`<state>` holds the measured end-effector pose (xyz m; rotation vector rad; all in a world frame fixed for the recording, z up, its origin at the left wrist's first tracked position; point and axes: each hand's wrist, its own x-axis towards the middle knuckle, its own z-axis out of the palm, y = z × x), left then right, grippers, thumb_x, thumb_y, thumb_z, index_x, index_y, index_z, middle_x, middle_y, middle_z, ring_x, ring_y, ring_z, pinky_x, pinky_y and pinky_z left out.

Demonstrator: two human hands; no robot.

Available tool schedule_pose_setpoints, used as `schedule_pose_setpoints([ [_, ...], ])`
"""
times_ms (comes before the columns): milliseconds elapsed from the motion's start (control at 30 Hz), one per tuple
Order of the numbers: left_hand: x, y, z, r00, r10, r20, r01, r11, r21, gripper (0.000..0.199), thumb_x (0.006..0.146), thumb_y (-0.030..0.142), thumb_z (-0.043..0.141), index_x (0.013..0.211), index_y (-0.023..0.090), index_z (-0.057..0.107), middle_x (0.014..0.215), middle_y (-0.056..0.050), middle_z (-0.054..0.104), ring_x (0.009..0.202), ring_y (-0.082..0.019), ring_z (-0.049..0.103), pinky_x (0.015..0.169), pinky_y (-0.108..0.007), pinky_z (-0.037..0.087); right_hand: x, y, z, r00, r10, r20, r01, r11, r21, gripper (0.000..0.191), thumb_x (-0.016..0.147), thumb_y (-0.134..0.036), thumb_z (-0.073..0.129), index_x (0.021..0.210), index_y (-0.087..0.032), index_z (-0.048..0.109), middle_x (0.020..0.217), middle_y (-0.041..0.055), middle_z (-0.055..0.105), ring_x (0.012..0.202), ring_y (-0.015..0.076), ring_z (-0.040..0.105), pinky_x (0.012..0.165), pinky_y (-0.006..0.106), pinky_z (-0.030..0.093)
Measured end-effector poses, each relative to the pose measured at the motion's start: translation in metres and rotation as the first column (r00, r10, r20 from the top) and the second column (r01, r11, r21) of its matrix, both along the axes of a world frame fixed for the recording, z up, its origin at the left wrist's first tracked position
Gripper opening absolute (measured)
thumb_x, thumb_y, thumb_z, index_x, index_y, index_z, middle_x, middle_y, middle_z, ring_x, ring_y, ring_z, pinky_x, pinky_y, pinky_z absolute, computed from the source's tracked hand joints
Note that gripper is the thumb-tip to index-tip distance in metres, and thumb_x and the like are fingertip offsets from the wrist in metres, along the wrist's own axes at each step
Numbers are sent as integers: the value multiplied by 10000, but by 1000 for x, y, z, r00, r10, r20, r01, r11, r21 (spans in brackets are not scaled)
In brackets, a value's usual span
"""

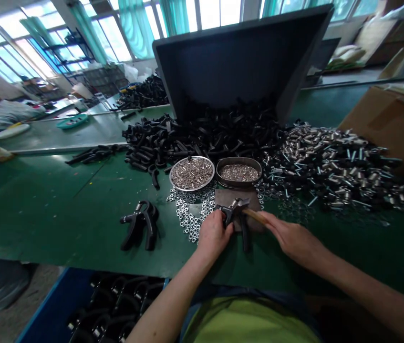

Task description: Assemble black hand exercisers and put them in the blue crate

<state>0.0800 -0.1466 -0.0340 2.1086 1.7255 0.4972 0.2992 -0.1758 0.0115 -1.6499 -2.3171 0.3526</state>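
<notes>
- Head view, lower left: blue crate (49, 305) below bench level, holding rows of black pieces with metal ends.
- Left part of green workbench (44, 190): one black two-legged piece (150, 228), legs toward bench edge, metal fitting near top; well apart from both hands.
- Left of centre, farther back: heap of black parts (155, 138), spreading rightward to the mouth of a large dark bin (244, 62) tipped on its side.
- Centre: round dish (191, 190) full of small silver pins; loose metal rings (191, 221) scattered in front, beside the left hand.
- Just right of rings: left hand (214, 233), fingers closed on a black clamp-like piece (245, 233); piece lying on a flat metal plate (257, 202), one leg pointing toward bench edge.
- Behind plate: oval tin (239, 184) with small metal bits, just beside the dish.
- Over plate: hammer (255, 216), head at the piece's upper end; contact impossible to tell.
- Right of plate: right hand (289, 233), closed around the wooden hammer handle.
- Right: broad pile of metal-ended parts (334, 166).
- Far right: cardboard box (384, 124), behind the pile.
</notes>
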Motion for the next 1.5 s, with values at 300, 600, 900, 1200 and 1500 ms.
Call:
schedule_pose_setpoints([
  [300,-95,3,45,936,351,-6,-349,930,115,186,823,330,498,891,179,585,882,-51,636,805,-190,584,681,-275,410,63,-19,-53,989,-85,124,37,936,349,413,910,-401,384,1286,-298,523,1058,38,694,798,240,677,591,349,504],
  [600,-212,-10,57,741,556,-375,-623,778,-77,445,835,500,396,1042,175,618,1035,-109,628,890,-282,609,638,-337,446,109,-32,-73,951,-142,274,10,902,433,358,855,-462,474,1085,-271,669,818,73,671,747,244,606,635,377,450],
  [900,-95,46,74,955,243,-168,-204,954,220,333,853,459,443,981,202,611,1020,-75,619,980,-245,571,847,-362,456,53,137,-6,968,-250,-5,244,939,241,292,898,-304,437,1081,-182,629,1069,83,656,1034,222,549,883,359,435],
  [1200,-5,48,53,986,-166,25,160,973,165,192,861,345,495,957,233,618,1017,-63,632,969,-219,591,854,-364,482,26,255,-3,926,-357,119,340,929,143,319,829,-273,543,1107,-136,619,947,133,685,904,234,605,725,310,430],
  [1500,7,58,53,968,-171,183,121,959,258,316,825,385,544,1090,228,612,1251,-95,556,1186,-266,495,1003,-460,405,55,175,68,982,-89,169,27,942,335,328,880,-79,356,1073,-185,599,1105,90,624,1103,216,474,891,352,391],
])
